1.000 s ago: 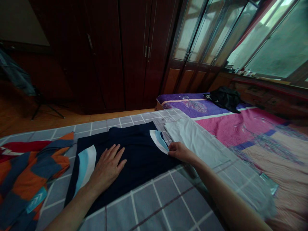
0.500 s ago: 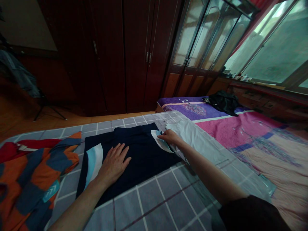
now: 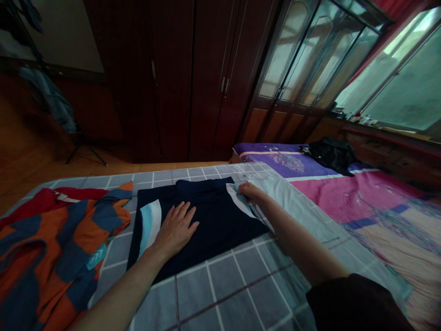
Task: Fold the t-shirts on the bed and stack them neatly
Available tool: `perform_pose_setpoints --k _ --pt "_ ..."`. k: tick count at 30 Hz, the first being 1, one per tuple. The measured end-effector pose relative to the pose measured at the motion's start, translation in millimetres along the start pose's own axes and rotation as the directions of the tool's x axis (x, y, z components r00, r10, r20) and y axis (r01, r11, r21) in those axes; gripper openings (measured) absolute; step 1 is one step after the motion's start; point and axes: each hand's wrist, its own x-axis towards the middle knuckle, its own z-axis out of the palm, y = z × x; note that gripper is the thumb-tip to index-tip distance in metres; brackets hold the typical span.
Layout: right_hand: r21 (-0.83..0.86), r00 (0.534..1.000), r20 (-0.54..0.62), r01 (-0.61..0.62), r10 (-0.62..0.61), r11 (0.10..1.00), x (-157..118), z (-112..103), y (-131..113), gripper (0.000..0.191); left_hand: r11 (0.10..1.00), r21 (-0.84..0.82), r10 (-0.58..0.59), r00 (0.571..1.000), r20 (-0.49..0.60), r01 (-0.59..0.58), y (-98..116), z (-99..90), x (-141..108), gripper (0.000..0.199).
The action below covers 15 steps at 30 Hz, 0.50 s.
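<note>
A navy garment (image 3: 210, 225) lies flattened out, its kind unclear, with a white and light-blue panel (image 3: 150, 226) on the left and another pale panel (image 3: 239, 201) on the right. Flat on its middle, fingers spread, rests my left hand (image 3: 177, 228). My right hand (image 3: 252, 191) has its fingers pinched together on the upper right edge, by the pale panel. Beside that hand a pale, light-coloured garment (image 3: 292, 202) is spread out, partly hidden by my forearm. Left of the navy garment sits a crumpled orange and blue-grey checked garment (image 3: 65, 230) with a teal patch.
Everything lies on a grey checked bedcover (image 3: 220, 294). Red cloth (image 3: 44, 202) sits at the left. A purple and pink quilt (image 3: 330, 188) covers the adjoining bed, with a black bundle (image 3: 330, 154) on it. Dark wardrobes (image 3: 213, 92) stand behind; a stand's legs (image 3: 87, 151) are on the floor.
The view has turned left, so the scene sits farther right. My right hand stays at the navy garment's right edge, where the panel now lies flatter. My left hand remains on the cloth.
</note>
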Motion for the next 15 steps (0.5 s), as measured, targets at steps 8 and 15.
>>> perform_pose_setpoints --k 8,15 --pt "-0.467 0.953 -0.222 0.083 -0.207 0.880 -15 11 -2 0.043 1.000 0.002 -0.013 0.999 0.038 0.013 2 -5.2 0 0.049" --pt "-0.675 0.879 -0.139 0.253 -0.456 0.693 -28 34 1 0.059 0.995 -0.092 -0.019 0.999 0.051 0.023 3 -8.8 -1 0.050"
